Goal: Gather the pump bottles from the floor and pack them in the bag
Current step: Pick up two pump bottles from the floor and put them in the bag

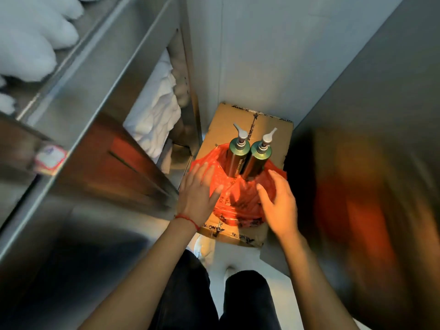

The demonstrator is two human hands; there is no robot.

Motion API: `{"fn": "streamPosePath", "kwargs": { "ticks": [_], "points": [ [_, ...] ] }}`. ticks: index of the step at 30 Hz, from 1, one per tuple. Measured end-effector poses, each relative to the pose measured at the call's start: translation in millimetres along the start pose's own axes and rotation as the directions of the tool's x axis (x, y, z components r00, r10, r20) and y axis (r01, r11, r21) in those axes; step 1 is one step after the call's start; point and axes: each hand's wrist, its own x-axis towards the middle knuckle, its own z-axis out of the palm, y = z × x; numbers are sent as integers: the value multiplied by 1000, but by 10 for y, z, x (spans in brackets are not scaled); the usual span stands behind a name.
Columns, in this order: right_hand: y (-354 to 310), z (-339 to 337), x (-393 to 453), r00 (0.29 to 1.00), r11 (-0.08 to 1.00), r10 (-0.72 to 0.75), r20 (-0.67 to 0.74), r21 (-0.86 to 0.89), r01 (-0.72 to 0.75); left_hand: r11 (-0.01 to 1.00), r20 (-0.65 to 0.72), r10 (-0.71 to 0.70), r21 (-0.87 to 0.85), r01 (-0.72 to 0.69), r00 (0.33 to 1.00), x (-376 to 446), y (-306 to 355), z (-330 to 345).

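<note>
Over red bag (pixel 240 194): L hand (pixel 196 194) fingers straight, flat on plastic; R hand (pixel 277 203) fingers loosely spread, holding nothing, at bag's R edge. Two green pump bottles (pixel 247 160) upright, touching, inside bag, atop cardboard box (pixel 273 129). Metal shelves (pixel 95 96) w/ white towels (pixel 154 110) on L.

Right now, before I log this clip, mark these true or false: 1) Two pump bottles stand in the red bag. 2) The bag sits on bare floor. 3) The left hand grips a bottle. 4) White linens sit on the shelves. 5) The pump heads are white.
1) True: two green pump bottles stand upright in the red bag.
2) False: it sits on a cardboard box.
3) False: the left hand lies flat against the bag; the right hand hovers open.
4) True: white linens fill the metal shelves.
5) True.
</note>
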Motion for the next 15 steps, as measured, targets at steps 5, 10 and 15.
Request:
{"fn": "streamPosePath", "kwargs": {
  "ticks": [5,10,15],
  "points": [
    [-45,-128,-333,981,987,-128,147,-79,140,995,-69,-97,12,98,993,-557,157,-122],
    [-92,-256,-655,933,951,-243,265,-123,283,975,-156,-220,-62,213,963,-1207,255,-231],
    [-240,-311,-968,888,914,-322,327,-139,382,956,-202,-290,-31,290,935,-1777,178,-377]
  ]
}}
